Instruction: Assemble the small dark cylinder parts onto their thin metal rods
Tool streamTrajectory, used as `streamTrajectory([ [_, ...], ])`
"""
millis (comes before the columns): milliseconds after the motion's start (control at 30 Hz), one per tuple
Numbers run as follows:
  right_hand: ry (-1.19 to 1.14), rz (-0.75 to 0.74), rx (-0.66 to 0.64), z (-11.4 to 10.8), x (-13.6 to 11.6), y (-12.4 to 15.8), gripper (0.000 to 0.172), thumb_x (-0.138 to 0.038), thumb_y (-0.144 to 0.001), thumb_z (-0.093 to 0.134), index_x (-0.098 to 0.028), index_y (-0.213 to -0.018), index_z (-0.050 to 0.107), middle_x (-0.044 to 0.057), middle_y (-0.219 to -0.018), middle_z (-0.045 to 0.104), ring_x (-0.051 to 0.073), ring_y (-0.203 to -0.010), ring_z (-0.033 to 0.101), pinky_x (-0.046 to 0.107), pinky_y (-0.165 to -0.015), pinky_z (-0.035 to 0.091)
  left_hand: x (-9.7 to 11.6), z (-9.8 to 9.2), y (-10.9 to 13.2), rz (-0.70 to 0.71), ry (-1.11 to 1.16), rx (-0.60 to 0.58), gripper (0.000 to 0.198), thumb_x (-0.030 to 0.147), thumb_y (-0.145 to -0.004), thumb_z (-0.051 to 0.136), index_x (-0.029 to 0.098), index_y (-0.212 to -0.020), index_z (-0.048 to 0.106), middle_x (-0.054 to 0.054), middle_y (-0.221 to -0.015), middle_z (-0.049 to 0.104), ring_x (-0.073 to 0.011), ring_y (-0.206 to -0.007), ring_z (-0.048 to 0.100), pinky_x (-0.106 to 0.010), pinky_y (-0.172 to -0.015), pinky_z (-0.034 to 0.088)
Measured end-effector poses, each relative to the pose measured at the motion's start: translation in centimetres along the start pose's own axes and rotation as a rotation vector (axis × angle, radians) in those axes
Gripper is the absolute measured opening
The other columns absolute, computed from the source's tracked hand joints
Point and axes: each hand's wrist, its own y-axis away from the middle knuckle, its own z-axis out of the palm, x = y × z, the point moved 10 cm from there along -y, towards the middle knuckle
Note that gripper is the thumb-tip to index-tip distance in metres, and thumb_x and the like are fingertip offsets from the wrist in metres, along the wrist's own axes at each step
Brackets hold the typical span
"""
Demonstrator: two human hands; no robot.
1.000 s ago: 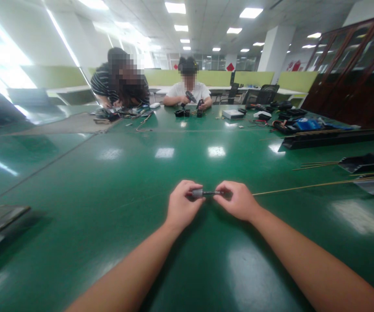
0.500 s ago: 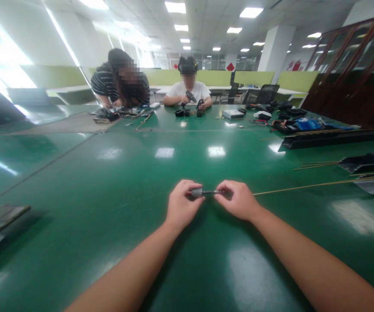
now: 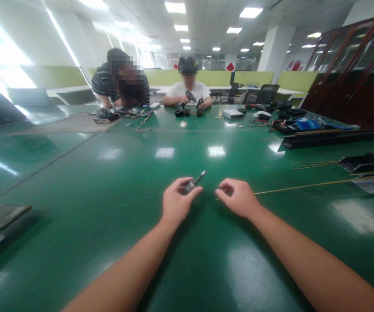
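My left hand (image 3: 177, 201) is closed around a small grey cylinder with a thin shaft (image 3: 192, 185). The shaft points up and to the right, and its tip is pale. To the right, with a gap between, my right hand (image 3: 238, 197) is closed in a pinch. A tiny dark bit shows at its fingertips, too small to name. A long thin brass-coloured rod (image 3: 291, 189) runs along the table behind my right hand, and its end shows under the fingers.
The green table (image 3: 125, 182) spreads all round my hands. Dark metal channels (image 3: 365, 162) with thin rods lie at right. A flat board (image 3: 3, 221) is at left. Across the table are two people, one holding a power drill (image 3: 191, 96), among tools and a white box (image 3: 233, 114).
The shaft has parted from my right fingers. My left hand has shifted slightly left and tilted the cylinder, so the shaft now points up instead of level. My right hand has barely moved.
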Motion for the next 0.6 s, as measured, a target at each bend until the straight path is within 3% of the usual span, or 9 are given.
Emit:
streamTrajectory([
  [100,0.028,0.016,-0.042,0.5,0.3,0.0,0.013,-0.035,-0.083,0.066,-0.022,-0.083,0.071,0.001,-0.076,0.073,0.016,-0.068,0.066,0.027,-0.066,0.045,-1.0,-0.1,-0.3,-0.090,0.148,0.017,0.041,0.043,-0.073,0.077,0.016,-0.103,0.069,-0.007,-0.093,0.073,-0.0186,-0.080,0.068,-0.031,-0.077,0.054],
  [233,0.059,0.032,-0.063,0.6,0.4,0.0,0.016,-0.038,-0.083,0.066,-0.023,-0.084,0.072,0.001,-0.076,0.073,0.017,-0.068,0.065,0.027,-0.065,0.044,-2.0,-0.1,-0.4,-0.196,0.393,0.018,0.051,0.042,-0.074,0.077,0.014,-0.115,0.063,-0.011,-0.104,0.073,-0.0210,-0.095,0.070,-0.036,-0.093,0.054],
  [367,0.090,0.030,-0.065,0.6,0.3,-0.1,0.016,-0.038,-0.083,0.065,-0.023,-0.084,0.072,0.000,-0.075,0.073,0.017,-0.069,0.065,0.027,-0.065,0.044,-1.2,-2.3,0.1,-0.240,0.498,0.032,0.066,0.040,-0.078,0.074,0.018,-0.134,0.047,-0.011,-0.108,0.071,-0.0199,-0.094,0.071,-0.042,-0.101,0.052],
  [467,0.102,0.026,-0.063,0.6,0.2,-0.1,0.016,-0.038,-0.083,0.065,-0.024,-0.084,0.072,0.000,-0.076,0.073,0.016,-0.069,0.065,0.027,-0.065,0.043,-0.1,-6.5,1.2,-0.203,0.368,0.012,0.075,0.043,-0.077,0.075,0.021,-0.139,0.039,-0.011,-0.113,0.069,-0.0227,-0.095,0.071,-0.046,-0.100,0.053],
  [600,0.113,0.026,-0.072,0.7,0.1,-0.1,0.017,-0.039,-0.083,0.065,-0.024,-0.085,0.072,0.000,-0.077,0.073,0.016,-0.070,0.065,0.027,-0.065,0.043,-1.7,-15.9,4.4,-0.209,-0.090,0.045,0.074,0.056,-0.071,0.075,0.026,-0.133,0.047,-0.008,-0.113,0.071,-0.0282,-0.102,0.069,-0.048,-0.094,0.055],
])
